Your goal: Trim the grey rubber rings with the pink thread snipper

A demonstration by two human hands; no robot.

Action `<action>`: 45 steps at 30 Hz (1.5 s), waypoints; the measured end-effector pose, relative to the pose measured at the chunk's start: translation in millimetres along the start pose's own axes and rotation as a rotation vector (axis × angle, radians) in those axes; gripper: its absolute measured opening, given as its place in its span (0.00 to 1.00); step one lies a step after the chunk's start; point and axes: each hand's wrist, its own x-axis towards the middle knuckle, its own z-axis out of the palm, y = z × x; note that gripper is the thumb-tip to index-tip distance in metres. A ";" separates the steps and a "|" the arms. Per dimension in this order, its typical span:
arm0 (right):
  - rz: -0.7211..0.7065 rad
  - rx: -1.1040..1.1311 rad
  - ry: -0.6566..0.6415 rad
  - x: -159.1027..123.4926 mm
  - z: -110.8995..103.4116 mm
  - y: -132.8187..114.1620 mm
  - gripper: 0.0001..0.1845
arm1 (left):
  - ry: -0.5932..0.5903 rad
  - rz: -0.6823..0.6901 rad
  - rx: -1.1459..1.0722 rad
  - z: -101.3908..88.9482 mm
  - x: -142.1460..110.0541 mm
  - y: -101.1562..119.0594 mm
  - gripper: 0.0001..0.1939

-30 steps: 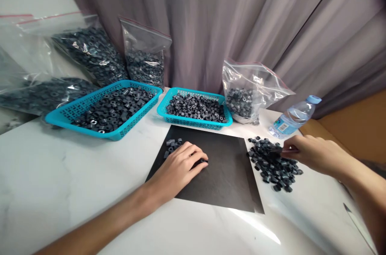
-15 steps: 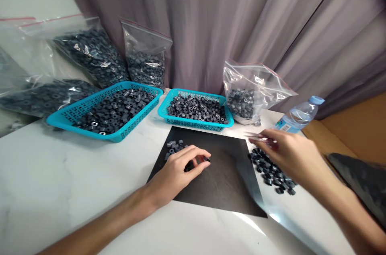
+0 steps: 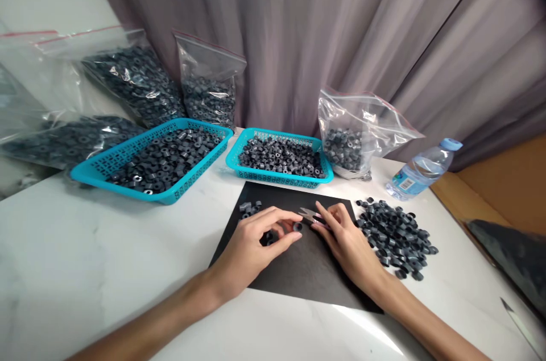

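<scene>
My left hand [image 3: 251, 241] is over the black mat [image 3: 298, 270], its thumb and fingertips pinching a small dark ring-shaped piece [image 3: 297, 227]. Under its palm more dark pieces [image 3: 268, 237] partly show. My right hand [image 3: 347, 241] has come up close on the other side, closed around small two-bladed metal snips [image 3: 312, 216] with pinkish handles. The blades are spread and point left at the ring-shaped piece; I cannot tell whether they touch it. Behind my left hand, several grey pieces [image 3: 249, 208] lie on the mat. A loose pile of dark rings [image 3: 398, 236] lies right of my right hand.
Two blue baskets [image 3: 170, 196] [image 3: 279, 177] full of dark pieces stand at the back. Clear zip bags [image 3: 209, 94] [image 3: 347, 145] of similar pieces stand behind them. A water bottle [image 3: 424, 170] is at the right, on the white table [image 3: 140, 258].
My right hand has moved left from the ring pile to my left hand, bringing the snips along. My left hand has turned slightly, with its fingertips raised and the ring-shaped piece showing more.
</scene>
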 end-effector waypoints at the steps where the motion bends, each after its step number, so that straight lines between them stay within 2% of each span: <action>1: -0.010 -0.007 0.012 -0.5 1.4 0.2 0.27 | -0.002 -0.026 -0.033 0.0 -0.7 1.3 0.10; 7: -0.029 -0.116 0.048 -2.5 6.1 1.3 0.31 | 0.012 -0.158 -0.272 2.3 -4.9 9.7 0.10; 14: -0.005 -0.152 0.025 -2.4 6.6 -0.1 0.29 | -0.019 -0.318 -0.479 1.5 -4.9 16.9 0.11; 21: 0.016 -0.176 -0.008 -1.1 3.7 -4.9 0.23 | -0.020 -0.313 -0.461 -1.2 -5.1 21.3 0.11; 31: 0.032 -0.161 -0.033 1.3 0.1 -8.6 0.21 | -0.029 -0.325 -0.526 -1.3 -3.1 19.2 0.11; 40: 0.036 -0.141 -0.021 1.0 2.0 -6.7 0.20 | -0.040 -0.410 -0.748 2.5 -0.1 21.7 0.13; 45: 0.036 -0.023 0.030 0.2 5.4 1.3 0.18 | -0.066 -0.473 -0.838 4.9 0.1 21.6 0.15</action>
